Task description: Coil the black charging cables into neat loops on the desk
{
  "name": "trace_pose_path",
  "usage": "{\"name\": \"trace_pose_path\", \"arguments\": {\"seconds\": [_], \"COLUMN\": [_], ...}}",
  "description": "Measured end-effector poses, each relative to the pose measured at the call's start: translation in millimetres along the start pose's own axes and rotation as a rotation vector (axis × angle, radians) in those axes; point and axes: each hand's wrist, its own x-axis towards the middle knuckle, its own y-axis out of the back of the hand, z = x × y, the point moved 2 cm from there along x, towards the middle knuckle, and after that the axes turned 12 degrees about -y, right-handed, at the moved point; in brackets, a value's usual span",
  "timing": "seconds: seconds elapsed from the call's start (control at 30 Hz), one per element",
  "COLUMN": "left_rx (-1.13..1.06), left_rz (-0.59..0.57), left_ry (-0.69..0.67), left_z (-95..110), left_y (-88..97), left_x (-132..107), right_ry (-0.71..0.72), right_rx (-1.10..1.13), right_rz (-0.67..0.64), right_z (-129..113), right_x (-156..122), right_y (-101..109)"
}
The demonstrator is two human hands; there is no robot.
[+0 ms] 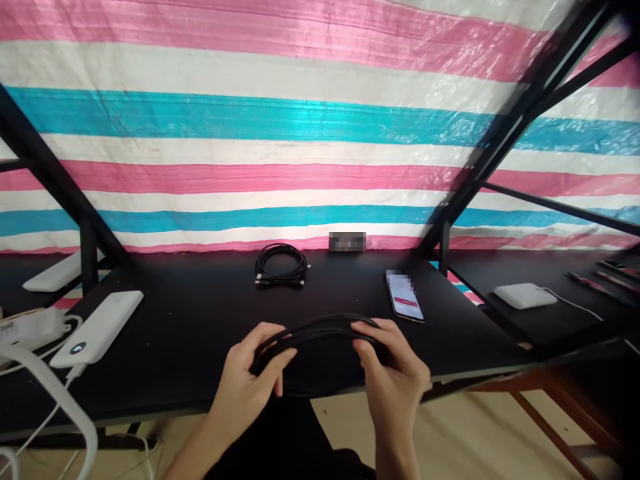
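A coiled black cable [320, 328] is held between both hands over the front edge of the black table [190, 360]. My left hand [255, 377] is closed round the left side of the coil, thumb on the near side. On the opposite side, my right hand [393, 367] grips the coil between thumb and fingers. The lower part of the loop is dark and hard to make out against the table. Farther back lies a second coiled black cable [281, 263] with its plugs showing.
A phone [405, 297] with a lit screen lies at right. At left rests a white power bank [97, 330] with a cable plugged in. A blurred-out box [347, 242] stands at the back. Black metal frames [480, 160] slant up both sides before a striped sheet [280, 120].
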Motion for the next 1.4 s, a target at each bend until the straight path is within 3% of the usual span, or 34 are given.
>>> {"name": "trace_pose_path", "arguments": {"seconds": [0.13, 0.33, 0.5, 0.6, 0.73, 0.8, 0.87, 1.03, 1.1, 1.2, 1.4], "left_rx": [-0.168, -0.613, -0.708, -0.695, -0.455, -0.328, -0.314, -0.697, -0.760, -0.796, -1.015], "left_rz": [0.251, 0.609, 0.697, 0.609, 0.399, 0.401, 0.442, 0.416, 0.472, 0.523, 0.402], "left_ry": [0.037, 0.110, 0.215, 0.246, 0.209, 0.205, 0.292, 0.735, 0.852, 0.918, 0.923], "left_z": [5.8, 18.5, 21.7, 18.5, 4.6, -5.3, -13.8, -15.1, -11.0, -7.5, -9.1], "left_y": [7.7, 9.3, -6.8, -12.2, -8.5, -5.7, -5.6, -12.0, -10.2, -6.5, -8.7], "left_x": [-6.2, -7.9, -23.1, -29.5, -30.1, -33.0, -39.0, -50.3, -50.4, -49.0, -43.9], "right_ry": [-0.277, -0.696, -0.882, -0.943, -0.884, -0.804, -0.706, -0.499, -0.447, -0.388, -0.363], "right_rx": [0.223, 0.694, 0.931, 0.993, 1.055, 1.042, 1.014, 0.984, 0.991, 0.940, 0.684], "right_rz": [-0.053, -0.391, -0.249, -0.198, -0.290, -0.354, -0.427, -0.582, -0.611, -0.657, -0.744], "right_z": [8.1, -4.0, -10.8, -8.1, -7.1, -8.2, -9.5, -10.3, -8.8, -4.3, 3.5], "right_x": [-12.5, -51.0, -66.3, -62.0, -55.0, -56.8, -62.2, -75.0, -76.4, -77.3, -80.8], "right_y": [-13.4, -46.6, -56.8, -51.8, -41.1, -38.0, -38.1, -45.2, -46.8, -46.6, -44.7]}}
